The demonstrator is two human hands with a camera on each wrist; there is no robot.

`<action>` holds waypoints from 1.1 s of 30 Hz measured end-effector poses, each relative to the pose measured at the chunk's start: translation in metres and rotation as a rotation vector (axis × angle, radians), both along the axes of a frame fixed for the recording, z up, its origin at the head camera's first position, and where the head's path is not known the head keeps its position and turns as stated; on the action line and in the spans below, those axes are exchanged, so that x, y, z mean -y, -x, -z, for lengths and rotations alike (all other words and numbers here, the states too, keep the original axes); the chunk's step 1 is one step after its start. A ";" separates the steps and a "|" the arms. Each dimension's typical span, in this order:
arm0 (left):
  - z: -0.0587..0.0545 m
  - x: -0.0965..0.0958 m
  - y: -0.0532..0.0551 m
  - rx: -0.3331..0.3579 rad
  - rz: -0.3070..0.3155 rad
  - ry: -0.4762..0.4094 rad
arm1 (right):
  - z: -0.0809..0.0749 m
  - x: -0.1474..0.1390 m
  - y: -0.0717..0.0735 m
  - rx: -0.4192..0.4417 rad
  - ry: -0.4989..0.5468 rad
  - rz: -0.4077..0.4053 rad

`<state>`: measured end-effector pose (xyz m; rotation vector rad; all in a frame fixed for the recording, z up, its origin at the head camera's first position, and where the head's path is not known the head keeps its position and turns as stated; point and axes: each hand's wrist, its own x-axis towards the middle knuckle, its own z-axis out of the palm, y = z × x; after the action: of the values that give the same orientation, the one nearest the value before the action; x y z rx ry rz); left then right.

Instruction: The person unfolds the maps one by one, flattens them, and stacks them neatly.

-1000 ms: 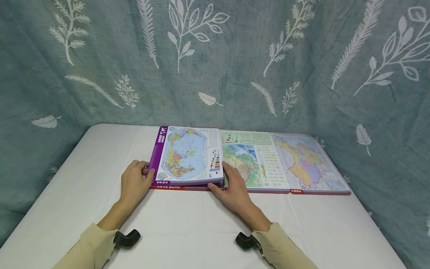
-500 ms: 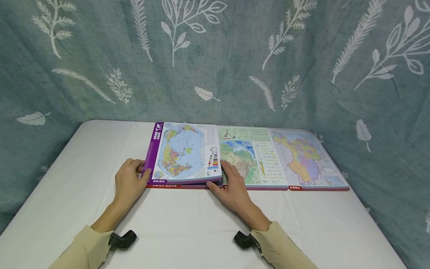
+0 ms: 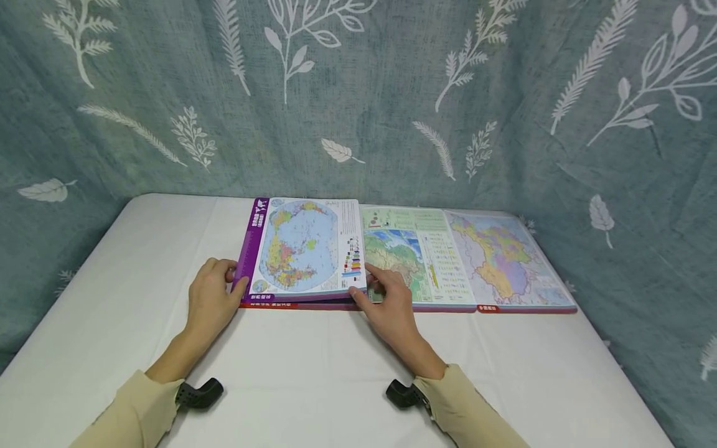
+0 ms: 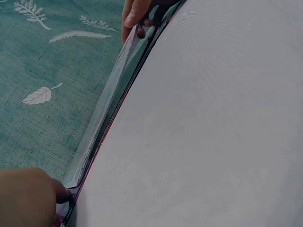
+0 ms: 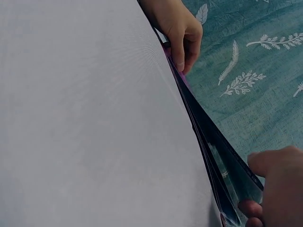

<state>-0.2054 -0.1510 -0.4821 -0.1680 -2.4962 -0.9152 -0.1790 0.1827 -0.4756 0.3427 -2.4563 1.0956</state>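
Observation:
A folding map with stiff panels lies on the table, its purple-edged world map panel (image 3: pixel 302 249) folded on top at the left. My left hand (image 3: pixel 211 294) pinches that panel's purple left edge, thumb at the near corner. My right hand (image 3: pixel 393 306) pinches its near right corner, thumb on the upper side and fingers beneath. In the right wrist view, the right hand (image 5: pixel 284 184) holds the top layer raised, with a wedge-shaped gap below it. Underneath, a red-edged layer shows along the front. The left fingertips are partly hidden behind the edge.
To the right, a green-bordered relief map panel (image 3: pixel 392 249) and a coloured political map panel (image 3: pixel 504 261) lie flat, reaching near the table's right edge. A white tablecloth (image 3: pixel 313 373) covers the table. A leaf-patterned teal curtain (image 3: pixel 370 124) hangs close behind.
My right thumb has moved up from the gap under the world map panel onto its near right corner. The left hand keeps its place on the purple edge. The head view has shifted slightly.

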 end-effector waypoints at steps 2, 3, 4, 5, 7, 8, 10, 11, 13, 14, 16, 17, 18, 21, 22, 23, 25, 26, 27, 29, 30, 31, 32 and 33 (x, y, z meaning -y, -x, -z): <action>0.001 0.000 0.000 0.012 0.004 0.009 | 0.001 0.000 0.000 0.040 0.038 -0.020; 0.001 0.000 0.000 0.017 0.006 0.013 | 0.002 -0.001 -0.001 0.066 0.059 -0.036; 0.001 0.000 0.000 0.022 0.008 0.016 | 0.002 -0.001 -0.001 0.094 0.079 -0.052; 0.002 0.000 -0.001 0.023 0.011 0.020 | 0.002 0.000 -0.002 0.120 0.094 -0.068; 0.002 0.000 -0.001 0.018 0.017 0.031 | 0.004 0.000 -0.002 0.155 0.117 -0.092; 0.003 0.000 -0.001 0.012 0.022 0.040 | 0.004 0.000 -0.002 0.166 0.126 -0.097; 0.003 0.000 -0.001 -0.009 0.040 0.063 | 0.004 0.000 -0.002 0.180 0.138 -0.101; 0.003 0.000 -0.001 -0.021 0.048 0.074 | 0.005 0.000 -0.002 0.182 0.141 -0.104; 0.003 0.000 -0.001 -0.043 0.064 0.093 | 0.005 0.000 -0.002 0.188 0.141 -0.102; 0.003 0.000 -0.001 -0.054 0.070 0.098 | 0.005 0.000 -0.001 0.190 0.139 -0.101; 0.002 0.000 -0.001 -0.073 0.080 0.099 | 0.006 0.000 0.000 0.191 0.137 -0.101; 0.001 0.001 0.000 -0.080 0.082 0.099 | 0.006 0.000 0.000 0.189 0.136 -0.101; 0.001 0.001 0.000 -0.085 0.086 0.097 | 0.006 0.000 0.001 0.190 0.137 -0.099; 0.001 0.001 -0.001 -0.085 0.106 0.095 | 0.006 0.001 0.000 0.190 0.137 -0.096; 0.002 0.001 -0.002 -0.082 0.115 0.095 | 0.006 0.001 0.000 0.196 0.136 -0.093; 0.002 0.001 -0.003 -0.080 0.123 0.096 | 0.007 0.001 -0.001 0.205 0.135 -0.091; 0.004 0.001 -0.005 -0.074 0.137 0.099 | 0.008 0.001 -0.004 0.225 0.129 -0.086; 0.004 0.001 -0.006 -0.075 0.141 0.102 | 0.008 0.001 -0.005 0.233 0.127 -0.084; 0.005 0.001 -0.006 -0.076 0.142 0.104 | 0.008 0.001 -0.005 0.240 0.125 -0.083; 0.004 0.001 -0.006 -0.080 0.142 0.105 | 0.006 0.001 -0.005 0.233 0.125 -0.086; 0.004 0.001 -0.005 -0.081 0.142 0.107 | 0.005 0.001 -0.004 0.226 0.127 -0.087; 0.003 0.001 -0.003 -0.082 0.143 0.108 | 0.004 0.001 -0.003 0.217 0.129 -0.089; 0.002 0.000 -0.002 -0.081 0.145 0.106 | 0.002 0.000 -0.002 0.210 0.132 -0.091; 0.001 0.000 -0.001 -0.078 0.147 0.105 | 0.000 0.000 -0.001 0.207 0.137 -0.094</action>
<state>-0.2043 -0.1507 -0.4835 -0.4180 -2.4864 -0.8183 -0.1781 0.1829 -0.4757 0.3185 -2.5467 1.3939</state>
